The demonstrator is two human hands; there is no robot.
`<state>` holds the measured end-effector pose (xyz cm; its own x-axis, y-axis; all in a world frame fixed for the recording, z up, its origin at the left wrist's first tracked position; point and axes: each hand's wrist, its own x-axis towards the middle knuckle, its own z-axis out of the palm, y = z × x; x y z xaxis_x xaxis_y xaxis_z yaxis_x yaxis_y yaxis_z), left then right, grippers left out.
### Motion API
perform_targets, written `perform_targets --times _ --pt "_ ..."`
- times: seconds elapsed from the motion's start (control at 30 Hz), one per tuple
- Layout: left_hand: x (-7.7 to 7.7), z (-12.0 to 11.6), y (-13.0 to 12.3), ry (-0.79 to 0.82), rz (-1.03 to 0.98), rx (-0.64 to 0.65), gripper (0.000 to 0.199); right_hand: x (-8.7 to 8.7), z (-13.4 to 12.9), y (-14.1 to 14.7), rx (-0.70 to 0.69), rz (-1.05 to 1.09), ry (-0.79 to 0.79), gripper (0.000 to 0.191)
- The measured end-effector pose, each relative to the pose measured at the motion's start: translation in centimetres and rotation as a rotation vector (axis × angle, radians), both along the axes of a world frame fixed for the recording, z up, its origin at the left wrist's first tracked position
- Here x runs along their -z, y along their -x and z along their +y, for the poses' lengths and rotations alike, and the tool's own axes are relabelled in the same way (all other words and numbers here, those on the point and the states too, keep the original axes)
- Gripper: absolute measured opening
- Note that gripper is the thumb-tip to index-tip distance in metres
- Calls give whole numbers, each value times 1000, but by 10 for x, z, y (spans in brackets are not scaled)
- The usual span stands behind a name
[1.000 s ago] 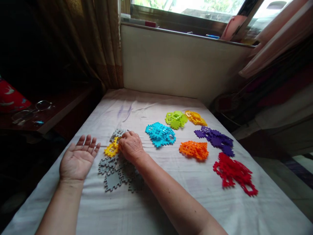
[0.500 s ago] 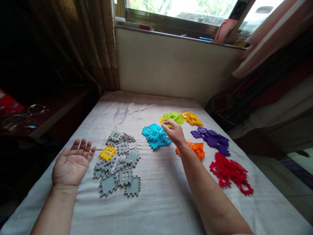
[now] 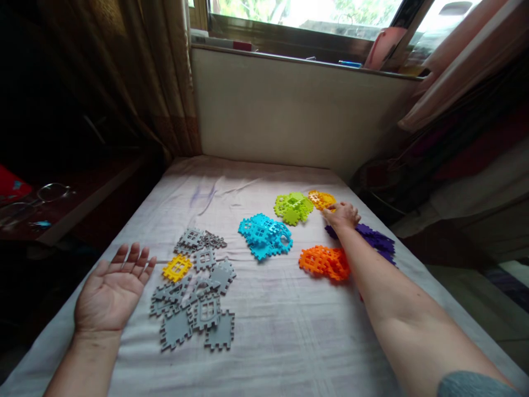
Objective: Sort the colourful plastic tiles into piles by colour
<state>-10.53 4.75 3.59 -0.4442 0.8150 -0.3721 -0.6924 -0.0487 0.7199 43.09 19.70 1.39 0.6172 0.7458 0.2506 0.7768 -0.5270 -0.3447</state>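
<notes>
Two hands are seen over one pale cloth (image 3: 264, 342), on which notched plastic pieces are laid out by colour. The left hand (image 3: 113, 292) is held open, palm up, with its fingers slightly curled, just beside a single yellow piece (image 3: 177, 268). That one piece is set among a spread of gray pieces (image 3: 200, 292); at least eight of these can be counted, but an exact number cannot be told because they are overlapped.

To the right, five heaps are plainly seen: one blue (image 3: 264, 236), one lime green (image 3: 294, 208), one orange (image 3: 324, 263), one amber (image 3: 318, 198) and one purple (image 3: 377, 240). Pieces within each are too tangled to be counted. One sliver of red (image 3: 361, 298) is glimpsed at the edge of the right forearm.

The right hand (image 3: 344, 214) is stretched to the near edge of the amber heap, its fingers bent; whether a piece is gripped cannot be told. The purple heap is partly covered by the right arm. At far left, one pair of glasses (image 3: 54, 191) is seen.
</notes>
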Motion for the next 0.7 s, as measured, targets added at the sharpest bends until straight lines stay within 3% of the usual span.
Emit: perform_targets --times 0.13,0.27,0.47,0.6,0.7 --pt "-2 0 -2 9 -4 -11 24 8 -2 0 -32 -14 -100 20" --pt "-3 -1 -4 -6 -22 -6 23 8 -10 24 -158 -72 -274 22" --pt "-2 -2 -2 -41 -61 3 22 -22 -34 102 -587 -117 -444 21" --pt "1 -1 0 -63 -93 14 22 -42 -52 158 -851 -40 -390 21" --pt "3 -1 2 -85 -110 33 20 -47 -66 204 -1126 30 -242 22"
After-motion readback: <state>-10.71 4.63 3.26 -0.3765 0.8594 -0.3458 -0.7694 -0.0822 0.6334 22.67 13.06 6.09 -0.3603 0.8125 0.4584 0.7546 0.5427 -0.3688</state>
